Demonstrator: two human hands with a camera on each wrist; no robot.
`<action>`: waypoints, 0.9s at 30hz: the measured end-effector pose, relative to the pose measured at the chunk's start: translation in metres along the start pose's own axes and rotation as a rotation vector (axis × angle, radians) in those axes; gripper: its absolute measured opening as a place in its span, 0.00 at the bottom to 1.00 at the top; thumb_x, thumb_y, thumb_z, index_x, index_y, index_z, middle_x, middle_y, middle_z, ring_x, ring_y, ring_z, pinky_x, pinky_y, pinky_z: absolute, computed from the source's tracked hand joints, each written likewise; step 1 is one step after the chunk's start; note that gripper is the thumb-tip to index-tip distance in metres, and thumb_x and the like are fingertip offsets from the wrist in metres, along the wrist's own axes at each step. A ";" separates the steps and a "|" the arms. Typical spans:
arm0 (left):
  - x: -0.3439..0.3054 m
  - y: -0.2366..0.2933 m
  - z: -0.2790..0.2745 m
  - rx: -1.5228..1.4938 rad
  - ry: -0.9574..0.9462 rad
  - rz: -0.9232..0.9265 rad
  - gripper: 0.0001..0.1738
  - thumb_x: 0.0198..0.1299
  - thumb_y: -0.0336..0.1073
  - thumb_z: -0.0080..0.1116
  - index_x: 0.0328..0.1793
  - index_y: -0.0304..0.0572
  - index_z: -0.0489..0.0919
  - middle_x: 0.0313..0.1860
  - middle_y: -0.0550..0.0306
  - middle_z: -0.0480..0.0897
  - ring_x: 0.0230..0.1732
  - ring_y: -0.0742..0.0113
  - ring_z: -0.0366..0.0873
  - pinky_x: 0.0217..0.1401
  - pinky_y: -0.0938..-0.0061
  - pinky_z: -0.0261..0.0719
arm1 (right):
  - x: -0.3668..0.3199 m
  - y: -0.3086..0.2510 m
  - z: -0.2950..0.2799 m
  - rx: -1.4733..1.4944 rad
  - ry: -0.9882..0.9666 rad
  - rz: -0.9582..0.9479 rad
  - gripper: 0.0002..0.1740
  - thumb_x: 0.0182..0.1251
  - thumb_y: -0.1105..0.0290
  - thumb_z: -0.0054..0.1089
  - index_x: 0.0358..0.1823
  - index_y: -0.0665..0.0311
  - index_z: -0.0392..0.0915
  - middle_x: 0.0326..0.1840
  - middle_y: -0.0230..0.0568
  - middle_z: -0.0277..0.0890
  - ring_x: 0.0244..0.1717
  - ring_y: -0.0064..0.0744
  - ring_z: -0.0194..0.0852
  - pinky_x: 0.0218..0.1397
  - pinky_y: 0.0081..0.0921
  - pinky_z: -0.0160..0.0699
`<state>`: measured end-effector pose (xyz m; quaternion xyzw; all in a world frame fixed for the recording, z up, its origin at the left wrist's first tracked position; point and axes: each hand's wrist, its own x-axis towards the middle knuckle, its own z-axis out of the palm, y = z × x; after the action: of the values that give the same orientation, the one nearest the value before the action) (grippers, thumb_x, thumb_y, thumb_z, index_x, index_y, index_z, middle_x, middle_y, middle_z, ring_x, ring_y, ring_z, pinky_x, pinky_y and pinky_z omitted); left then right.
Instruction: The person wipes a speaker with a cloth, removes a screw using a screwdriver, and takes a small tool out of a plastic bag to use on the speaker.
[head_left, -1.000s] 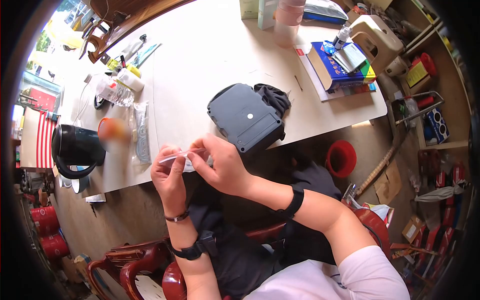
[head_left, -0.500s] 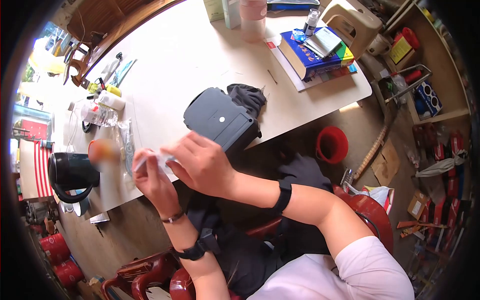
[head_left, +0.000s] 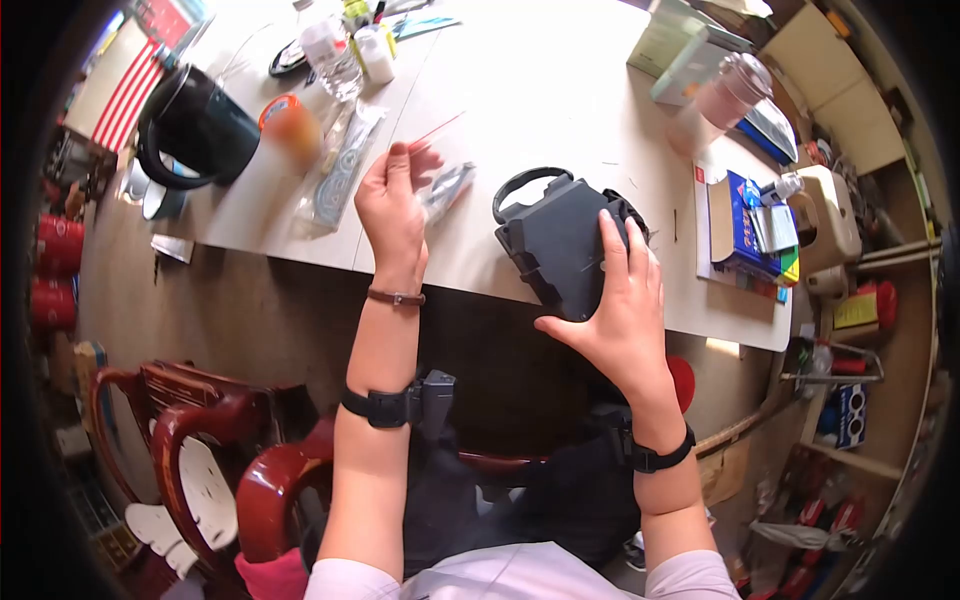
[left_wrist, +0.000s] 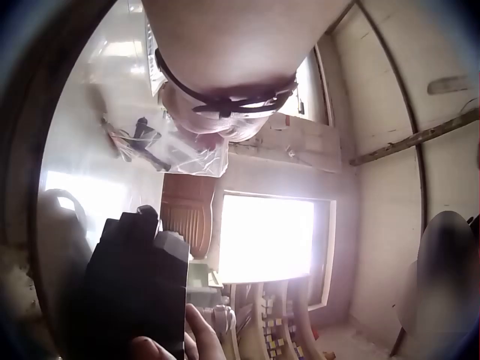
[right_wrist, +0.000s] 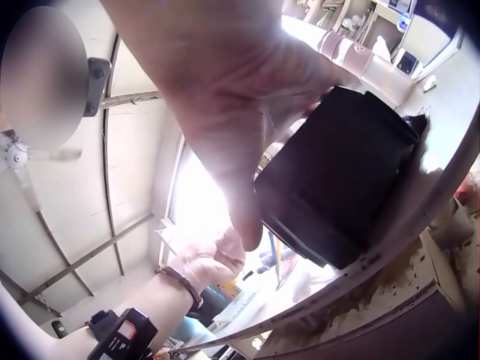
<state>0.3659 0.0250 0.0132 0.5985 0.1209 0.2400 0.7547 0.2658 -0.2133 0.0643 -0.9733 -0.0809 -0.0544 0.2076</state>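
Note:
My left hand [head_left: 393, 210] is raised over the table's front part and pinches a clear plastic bag [head_left: 450, 190] by its thin red edge. In the left wrist view the bag [left_wrist: 202, 156] hangs below the fingers, see-through and crumpled. My right hand [head_left: 625, 305] rests on a dark grey plastic case [head_left: 555, 240] near the table's front edge. Its fingers lie nearly straight across the top, the thumb spread out by the near side. A looped black handle [head_left: 530, 183] shows at the case's far left, dark cloth [head_left: 627, 212] at its right.
Left on the table [head_left: 430, 290] are a black kettle [head_left: 205, 125], an orange-lidded jar [head_left: 290, 130], a plastic packet [head_left: 340, 175] and a water bottle [head_left: 330, 55]. A blue book [head_left: 735, 225] and a pink bottle [head_left: 725, 100] stand right. Red wooden chairs [head_left: 190, 430] are at lower left.
Both hands were together on the bag. The right hand has let go of it and moved right onto the case; the left keeps the bag. The head view has turned, and the case lies differently.

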 end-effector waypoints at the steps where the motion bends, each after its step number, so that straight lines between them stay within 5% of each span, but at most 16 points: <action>1: -0.001 0.002 0.002 0.026 -0.010 0.024 0.21 0.79 0.44 0.53 0.47 0.31 0.86 0.36 0.54 0.89 0.38 0.69 0.87 0.45 0.74 0.81 | -0.001 0.002 0.001 0.016 -0.002 -0.010 0.70 0.35 0.53 0.88 0.82 0.56 0.53 0.77 0.57 0.55 0.75 0.59 0.56 0.77 0.53 0.58; 5: 0.000 0.007 0.009 0.181 -0.035 0.148 0.21 0.79 0.44 0.53 0.46 0.31 0.86 0.35 0.54 0.89 0.38 0.71 0.87 0.46 0.74 0.82 | 0.001 0.005 0.004 0.077 0.042 -0.058 0.68 0.35 0.57 0.86 0.81 0.57 0.54 0.74 0.54 0.58 0.73 0.56 0.59 0.75 0.53 0.60; 8: 0.007 0.003 0.006 0.226 -0.088 0.132 0.22 0.79 0.46 0.52 0.53 0.32 0.85 0.42 0.52 0.89 0.48 0.67 0.87 0.57 0.70 0.81 | 0.000 0.002 0.007 0.073 0.078 -0.069 0.66 0.35 0.60 0.84 0.81 0.60 0.55 0.71 0.53 0.61 0.72 0.56 0.61 0.75 0.50 0.62; 9: 0.012 -0.002 0.006 0.263 -0.057 0.252 0.23 0.79 0.46 0.52 0.61 0.31 0.81 0.48 0.49 0.88 0.53 0.64 0.85 0.61 0.70 0.79 | 0.001 0.003 0.007 0.069 0.075 -0.077 0.66 0.35 0.60 0.84 0.81 0.60 0.55 0.71 0.53 0.61 0.72 0.56 0.61 0.75 0.50 0.62; 10: 0.014 -0.006 0.005 0.301 -0.025 0.373 0.26 0.79 0.46 0.51 0.68 0.30 0.77 0.55 0.45 0.86 0.58 0.62 0.83 0.66 0.69 0.77 | 0.002 0.006 0.006 0.240 0.066 -0.037 0.65 0.36 0.60 0.84 0.80 0.63 0.55 0.71 0.54 0.63 0.72 0.56 0.62 0.75 0.48 0.63; 11: 0.014 -0.010 0.004 0.313 -0.007 0.311 0.36 0.78 0.51 0.53 0.79 0.29 0.62 0.69 0.38 0.75 0.69 0.56 0.74 0.74 0.67 0.69 | 0.003 0.008 0.005 0.412 0.057 0.002 0.65 0.38 0.60 0.83 0.80 0.65 0.55 0.70 0.55 0.64 0.72 0.55 0.63 0.75 0.47 0.64; 13: 0.013 -0.007 0.003 0.260 0.090 0.251 0.41 0.73 0.56 0.59 0.76 0.27 0.62 0.71 0.34 0.68 0.74 0.48 0.65 0.75 0.58 0.65 | 0.006 0.014 0.002 0.726 0.008 0.123 0.64 0.41 0.60 0.84 0.80 0.68 0.55 0.72 0.55 0.65 0.73 0.47 0.67 0.76 0.40 0.65; 15: 0.013 -0.004 -0.001 0.156 0.155 0.271 0.38 0.75 0.54 0.56 0.74 0.26 0.64 0.71 0.34 0.66 0.74 0.47 0.63 0.79 0.56 0.58 | 0.010 0.010 -0.005 1.205 -0.013 0.223 0.61 0.45 0.57 0.81 0.80 0.67 0.55 0.71 0.52 0.68 0.70 0.44 0.70 0.73 0.40 0.71; 16: 0.013 -0.003 -0.004 0.179 0.197 0.300 0.35 0.76 0.50 0.55 0.74 0.26 0.64 0.71 0.35 0.67 0.73 0.47 0.64 0.78 0.56 0.58 | 0.009 0.010 -0.009 1.418 -0.062 0.273 0.51 0.55 0.52 0.71 0.79 0.62 0.60 0.69 0.53 0.71 0.64 0.46 0.77 0.68 0.39 0.79; 17: 0.014 -0.005 -0.008 0.231 0.219 0.337 0.32 0.75 0.47 0.55 0.72 0.27 0.66 0.70 0.36 0.68 0.72 0.46 0.64 0.77 0.56 0.59 | 0.005 0.018 -0.008 1.411 -0.054 0.260 0.51 0.55 0.52 0.71 0.79 0.62 0.60 0.69 0.53 0.71 0.64 0.46 0.77 0.68 0.39 0.79; 19: 0.008 0.001 -0.009 0.269 0.255 0.350 0.28 0.75 0.45 0.53 0.69 0.27 0.68 0.67 0.37 0.69 0.70 0.46 0.65 0.76 0.56 0.59 | 0.000 0.044 0.002 2.293 -0.332 0.178 0.41 0.67 0.42 0.54 0.75 0.60 0.68 0.72 0.55 0.71 0.67 0.49 0.77 0.67 0.46 0.81; 23: -0.014 0.006 -0.011 0.102 -0.089 0.158 0.26 0.75 0.46 0.52 0.67 0.31 0.72 0.57 0.48 0.76 0.62 0.57 0.73 0.71 0.61 0.67 | 0.001 0.028 0.024 2.245 -0.035 0.299 0.43 0.71 0.37 0.49 0.77 0.60 0.66 0.75 0.54 0.67 0.73 0.49 0.69 0.73 0.50 0.72; 25: -0.032 0.015 -0.001 -0.260 -0.350 -0.028 0.30 0.75 0.51 0.54 0.70 0.35 0.71 0.60 0.50 0.77 0.61 0.64 0.74 0.69 0.65 0.69 | 0.009 0.022 0.028 0.918 -0.221 0.085 0.41 0.71 0.37 0.40 0.79 0.50 0.61 0.77 0.43 0.67 0.81 0.47 0.56 0.79 0.58 0.58; 26: -0.041 0.022 0.004 -0.341 -0.461 -0.052 0.35 0.73 0.55 0.56 0.74 0.37 0.68 0.64 0.49 0.76 0.63 0.66 0.74 0.70 0.67 0.69 | 0.011 0.019 0.033 0.925 -0.221 0.076 0.41 0.71 0.37 0.40 0.79 0.50 0.61 0.77 0.43 0.67 0.81 0.47 0.56 0.79 0.58 0.58; 27: -0.051 0.031 0.008 -0.421 -0.571 -0.079 0.40 0.71 0.59 0.59 0.77 0.38 0.65 0.68 0.49 0.74 0.64 0.68 0.73 0.70 0.68 0.70 | 0.012 0.018 0.041 1.388 -0.284 0.141 0.41 0.72 0.37 0.41 0.80 0.50 0.60 0.78 0.44 0.66 0.81 0.46 0.57 0.79 0.56 0.59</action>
<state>0.3190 -0.0028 0.0399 0.4677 -0.1241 0.0535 0.8735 0.2841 -0.2110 0.0222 -0.6170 -0.0599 0.1504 0.7701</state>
